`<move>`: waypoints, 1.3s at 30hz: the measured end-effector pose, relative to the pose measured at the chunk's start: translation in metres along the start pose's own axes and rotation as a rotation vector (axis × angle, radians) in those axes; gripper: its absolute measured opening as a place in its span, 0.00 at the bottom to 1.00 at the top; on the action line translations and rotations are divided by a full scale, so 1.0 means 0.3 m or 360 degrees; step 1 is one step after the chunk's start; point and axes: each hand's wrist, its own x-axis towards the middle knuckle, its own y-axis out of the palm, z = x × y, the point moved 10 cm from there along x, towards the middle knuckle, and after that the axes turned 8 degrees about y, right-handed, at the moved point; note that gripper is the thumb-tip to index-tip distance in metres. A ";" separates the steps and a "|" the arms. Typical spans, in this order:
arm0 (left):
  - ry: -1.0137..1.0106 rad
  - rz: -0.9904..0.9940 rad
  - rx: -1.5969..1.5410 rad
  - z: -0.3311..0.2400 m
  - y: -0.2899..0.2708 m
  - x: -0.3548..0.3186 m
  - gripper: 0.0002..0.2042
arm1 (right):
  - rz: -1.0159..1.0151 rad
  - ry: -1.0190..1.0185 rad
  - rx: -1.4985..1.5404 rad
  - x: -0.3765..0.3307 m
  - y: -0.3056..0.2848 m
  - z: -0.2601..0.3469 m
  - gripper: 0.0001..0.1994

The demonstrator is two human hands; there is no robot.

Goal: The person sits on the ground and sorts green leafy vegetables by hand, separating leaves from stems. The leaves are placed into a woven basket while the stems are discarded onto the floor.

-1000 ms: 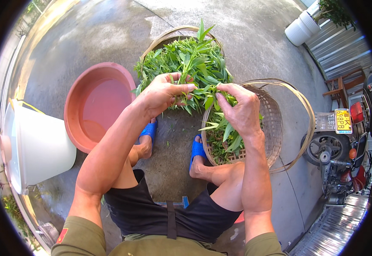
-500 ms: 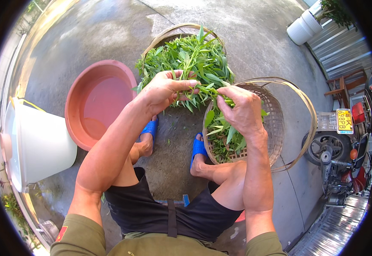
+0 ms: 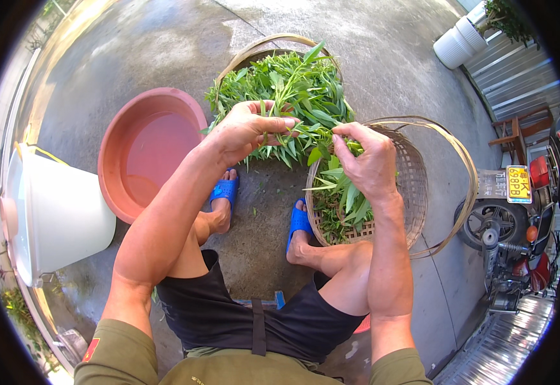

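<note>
Over the gap between two baskets, at abt 12 o'clock from the person's knees, both hands work one leafy green stem point(image 3: 305, 131). Left hand point(image 3: 248, 128) is curled nearly closed, thumb pressed vs fingers, pinching the stem's left end. Right hand point(image 3: 370, 160) is half closed, fingertips nipping the other end, w/ leaves hanging below it over the woven basket point(image 3: 414, 186) at 2 o'clock.

Risks, as I judge them: stem is thin & soft, so a twist between the two grips could snap it in the wrong spot or bruise the leaves. Loose bits hang partly past the basket's near rim, so dropped pieces may land on the concrete floor point(image 3: 267, 218) by the blue sandals point(image 3: 225, 190) instead of inside; a few scraps lie there already. The right sandal touches the basket's rim, so a foot shift could nudge it.

Materials: greens pile point(image 3: 280, 90) at 12 o'clock is long narrow glossy leaves on slim stalks, heaped in a shallow basket w/ a bent strip handle. Woven basket is round, open-lattice, tan, w/ a wide hoop handle. Red basin point(image 3: 151, 141) at 10 o'clock is smooth plastic, round, holds shallow water. White bucket point(image 3: 55, 212) at 9 o'clock lies tilted on its side, smooth plastic. Floor is rough grey concrete, damp in patches.
</note>
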 end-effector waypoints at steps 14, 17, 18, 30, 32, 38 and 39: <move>0.0130 0.0092 -0.0114 -0.008 0.062 0.012 0.21 | -0.0022 0.0414 0.0282 0.003 0.001 -0.081 0.05; 0.0138 0.0054 -0.0051 -0.016 0.084 0.008 0.20 | 0.0023 0.0604 0.0549 0.005 0.010 -0.135 0.05; 0.0147 0.0070 -0.0017 -0.024 0.091 0.005 0.19 | 0.0046 0.0680 0.0680 0.000 0.022 -0.166 0.05; 0.0322 -0.0053 0.0312 -0.080 -0.021 -0.006 0.20 | -0.0164 0.1078 0.1567 -0.022 -0.102 -0.362 0.09; 0.0311 -0.0088 0.0342 -0.083 -0.024 -0.002 0.19 | -0.0133 0.1134 0.1716 -0.022 -0.092 -0.362 0.10; 0.0289 -0.0066 0.0304 -0.062 -0.042 0.011 0.18 | 0.0077 0.1181 0.1819 -0.025 -0.068 -0.356 0.10; 0.0302 -0.0054 0.0341 -0.055 -0.046 0.017 0.18 | 0.0120 0.1170 0.1823 -0.030 -0.062 -0.358 0.10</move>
